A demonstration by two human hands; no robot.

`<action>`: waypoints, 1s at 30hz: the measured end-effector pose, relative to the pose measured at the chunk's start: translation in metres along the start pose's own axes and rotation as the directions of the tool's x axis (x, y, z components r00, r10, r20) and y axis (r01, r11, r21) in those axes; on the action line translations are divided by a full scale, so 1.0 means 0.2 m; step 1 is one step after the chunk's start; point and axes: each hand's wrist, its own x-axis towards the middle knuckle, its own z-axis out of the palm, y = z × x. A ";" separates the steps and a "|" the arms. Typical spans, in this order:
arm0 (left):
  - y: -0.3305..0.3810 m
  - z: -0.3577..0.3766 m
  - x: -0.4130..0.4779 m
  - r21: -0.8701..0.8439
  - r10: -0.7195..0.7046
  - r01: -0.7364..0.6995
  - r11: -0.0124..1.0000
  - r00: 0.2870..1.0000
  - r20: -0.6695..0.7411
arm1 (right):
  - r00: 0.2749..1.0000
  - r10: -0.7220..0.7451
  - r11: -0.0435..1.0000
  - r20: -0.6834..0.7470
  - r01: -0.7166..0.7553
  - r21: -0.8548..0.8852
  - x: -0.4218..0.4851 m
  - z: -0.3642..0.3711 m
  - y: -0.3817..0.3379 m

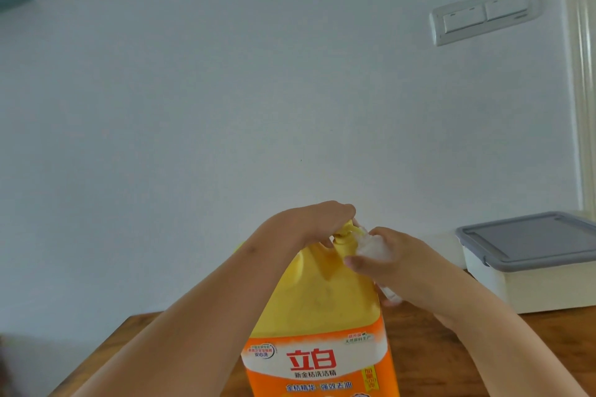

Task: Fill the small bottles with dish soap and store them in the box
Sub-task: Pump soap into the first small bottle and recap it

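Soft, even daylight fills the scene, with the pale wall [225,106] evenly lit and faintly blue-grey in cast. Shadows are weak: a dim one falls under the forearms on the yellow dish soap jug [322,300]. No harsh glare shows. The wide lens bends the edges, so the light switch plate [485,13] tilts and the right-hand door frame [583,74] curves. Fine detail is soft throughout, and the hands [309,222] look slightly smeared.

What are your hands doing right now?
Left hand pressing big yellow soap jug's pump. Right hand holding small clear bottle at spout. White grey-lidded box shut.
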 end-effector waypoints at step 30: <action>-0.04 0.01 0.05 0.029 -0.024 0.026 0.999 0.998 -0.063 | 0.995 0.049 0.998 -0.085 -0.053 -0.045 0.00 0.03 -0.02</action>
